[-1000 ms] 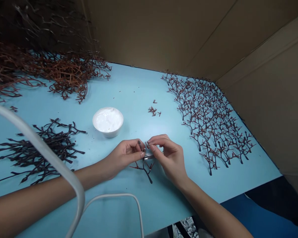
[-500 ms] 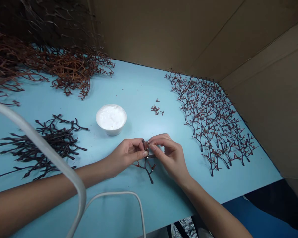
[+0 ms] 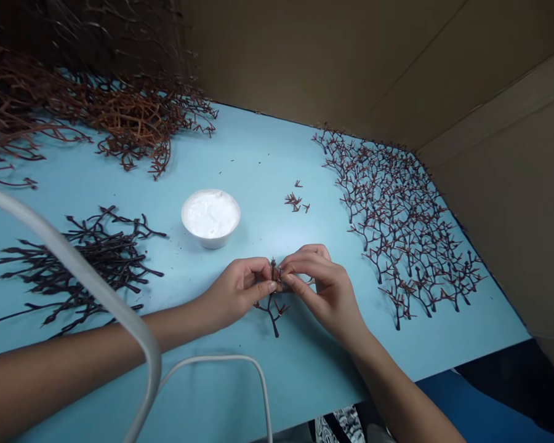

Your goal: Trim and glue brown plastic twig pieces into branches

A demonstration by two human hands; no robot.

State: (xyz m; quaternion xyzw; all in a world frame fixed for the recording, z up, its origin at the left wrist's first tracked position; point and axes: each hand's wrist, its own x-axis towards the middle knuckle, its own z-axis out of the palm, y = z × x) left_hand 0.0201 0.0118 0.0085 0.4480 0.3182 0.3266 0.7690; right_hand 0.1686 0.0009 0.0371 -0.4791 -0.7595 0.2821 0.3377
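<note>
My left hand (image 3: 237, 290) and my right hand (image 3: 323, 289) meet over the light blue table (image 3: 258, 154), fingertips pinched together on one small dark branching twig (image 3: 272, 307). Its stem hangs down toward me between the hands. The right fingers press on a tip of the twig; whether they also hold a small piece there I cannot tell. Just behind the left hand stands a small white bowl of white paste (image 3: 211, 216).
Rows of small finished twigs (image 3: 401, 227) cover the table's right side. A few tiny reddish bits (image 3: 297, 201) lie mid-table. Dark branches (image 3: 83, 264) lie at left, a reddish-brown heap (image 3: 96, 117) at back left. Cardboard walls (image 3: 351, 61) enclose the back and right. White cable (image 3: 133, 344) crosses the foreground.
Both hands stayed pinched on the twig and shifted slightly right. The small metal-looking tool seen between the fingers a second ago no longer shows.
</note>
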